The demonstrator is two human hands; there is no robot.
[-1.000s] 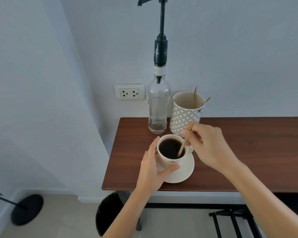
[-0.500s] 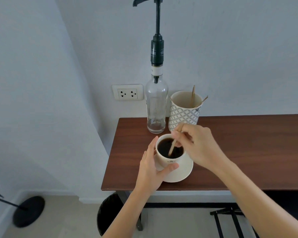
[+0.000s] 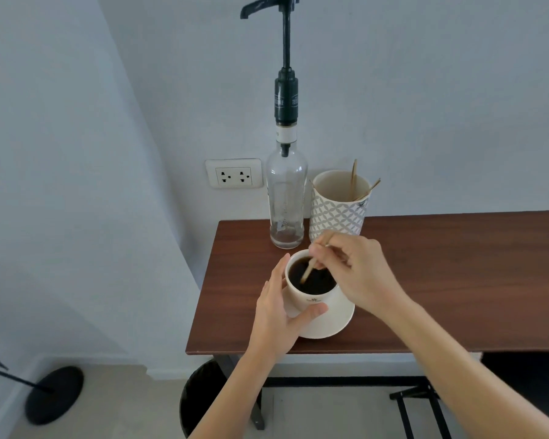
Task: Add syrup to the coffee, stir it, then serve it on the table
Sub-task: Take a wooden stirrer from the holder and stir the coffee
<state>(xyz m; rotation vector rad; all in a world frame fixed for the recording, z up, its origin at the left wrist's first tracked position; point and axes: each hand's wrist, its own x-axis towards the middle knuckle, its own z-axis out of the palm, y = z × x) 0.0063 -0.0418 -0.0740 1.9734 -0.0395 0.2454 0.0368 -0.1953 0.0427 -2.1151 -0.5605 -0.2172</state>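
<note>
A white cup (image 3: 314, 297) of black coffee stands on a white saucer (image 3: 333, 321) near the left end of a dark wooden table (image 3: 457, 280). My left hand (image 3: 279, 312) wraps the cup's left side, thumb across its front. My right hand (image 3: 355, 274) pinches a thin wooden stir stick (image 3: 309, 269) whose lower end dips into the coffee. Behind the cup stands a clear glass syrup bottle (image 3: 286, 198) with a tall black pump, nearly empty.
A patterned white holder (image 3: 338, 210) with more wooden sticks stands right of the bottle against the wall. A wall socket (image 3: 234, 173) is to the bottle's left. Below the table's left end is a black bin (image 3: 200, 397); a black round stand base (image 3: 54, 394) sits on the floor.
My right hand has swung the stick from the cup's right side toward its left, still in the coffee. My left hand keeps its hold on the cup.
</note>
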